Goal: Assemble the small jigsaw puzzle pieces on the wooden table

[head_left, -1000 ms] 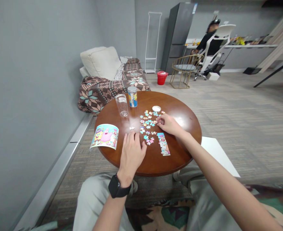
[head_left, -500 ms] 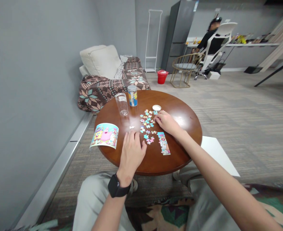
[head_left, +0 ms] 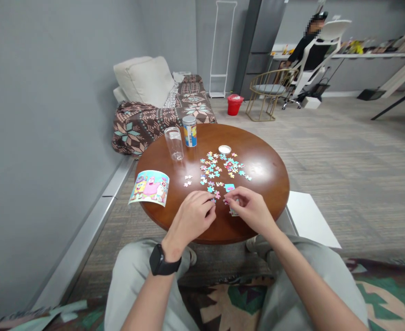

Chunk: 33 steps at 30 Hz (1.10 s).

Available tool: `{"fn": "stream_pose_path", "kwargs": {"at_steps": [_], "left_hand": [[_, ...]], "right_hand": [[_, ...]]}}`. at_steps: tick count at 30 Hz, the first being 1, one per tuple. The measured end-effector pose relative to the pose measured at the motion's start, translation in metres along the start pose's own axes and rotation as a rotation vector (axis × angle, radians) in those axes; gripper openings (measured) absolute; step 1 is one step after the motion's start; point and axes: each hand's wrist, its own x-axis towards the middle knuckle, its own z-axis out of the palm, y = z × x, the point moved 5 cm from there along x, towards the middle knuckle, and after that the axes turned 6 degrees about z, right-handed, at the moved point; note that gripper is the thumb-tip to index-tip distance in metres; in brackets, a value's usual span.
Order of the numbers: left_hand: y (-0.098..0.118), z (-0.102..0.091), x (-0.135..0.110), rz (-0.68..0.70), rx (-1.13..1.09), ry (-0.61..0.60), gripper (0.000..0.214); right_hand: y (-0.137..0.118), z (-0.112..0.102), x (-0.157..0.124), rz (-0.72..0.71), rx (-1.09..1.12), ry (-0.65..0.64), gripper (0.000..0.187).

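My left hand [head_left: 194, 212] is closed, its curled fingertips against a small pink and blue puzzle piece [head_left: 213, 201]. Thumb and forefinger of my right hand [head_left: 252, 209] pinch what looks like another puzzle piece [head_left: 226, 201], just left of the joined puzzle strip [head_left: 229, 187]. That hand partly covers the strip. Loose puzzle pieces [head_left: 211, 170] lie scattered beyond both hands, with a second group [head_left: 233, 165] to the right. Two pale pieces [head_left: 188, 180] sit apart on the left. A curved picture sheet [head_left: 150, 187] with cartoon figures rests at the table's left edge.
On the round wooden table [head_left: 261, 151] stand a clear glass [head_left: 175, 145] and a printed can [head_left: 189, 132]. A round lid [head_left: 224, 150] lies behind the pieces. Farther off are a covered couch [head_left: 161, 117], a red bin [head_left: 234, 105] and a seated person [head_left: 304, 48].
My right hand has drawn back from the far pieces to the strip, uncovering the right-hand group. My left hand has moved slightly right to the near pieces, its fingers now curled. The view has tilted slightly.
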Motion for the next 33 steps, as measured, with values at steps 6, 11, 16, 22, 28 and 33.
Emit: {"fn": "stream_pose_path", "kwargs": {"at_steps": [6, 11, 16, 22, 28, 33], "left_hand": [[0.002, 0.008, -0.001, -0.008, -0.009, -0.159, 0.033], [-0.003, 0.007, 0.0, -0.071, 0.032, -0.151, 0.04], [-0.011, -0.004, -0.005, -0.158, -0.053, 0.017, 0.029], [-0.009, 0.001, -0.008, -0.098, -0.11, -0.074, 0.043], [-0.006, 0.004, -0.006, -0.078, -0.121, -0.143, 0.045], [-0.008, 0.003, -0.007, -0.068, -0.139, -0.094, 0.043]], "right_hand": [[0.008, 0.001, -0.002, -0.008, 0.109, -0.019, 0.023], [0.005, 0.0, -0.005, -0.027, -0.067, -0.002, 0.016], [0.004, 0.003, -0.007, -0.04, -0.135, -0.028, 0.014], [-0.006, 0.008, -0.008, -0.178, -0.278, -0.083, 0.011], [-0.002, 0.01, -0.009, -0.22, -0.33, -0.039, 0.009], [-0.003, 0.012, -0.01, -0.289, -0.36, -0.038, 0.009]]}}
